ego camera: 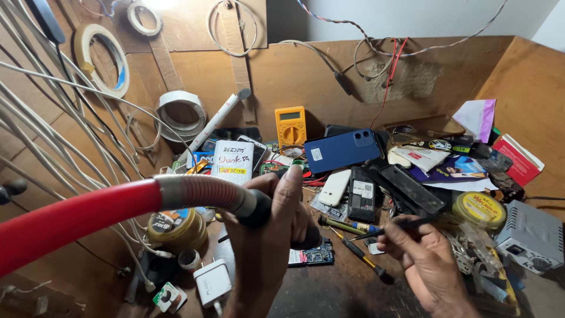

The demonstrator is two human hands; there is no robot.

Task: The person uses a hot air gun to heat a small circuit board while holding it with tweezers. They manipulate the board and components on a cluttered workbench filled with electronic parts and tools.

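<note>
While left hand (268, 235) grips hose (88, 212), circuit board (315, 254) half hidden.

Left hand (268, 241) raised in a closed grip; right hand (426, 259) pinching, lower

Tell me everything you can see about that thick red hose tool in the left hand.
The red hose tool is a thick, glossy red hose, rubber or plastic by its look, that comes in from the lower left edge and arcs right. It joins a ribbed grey metallic collar, then a dark handle. The left hand wraps that handle, thumb on top, and hides the tip, which points down toward a small circuit board on the wooden bench. Only the hand touches it.
</note>
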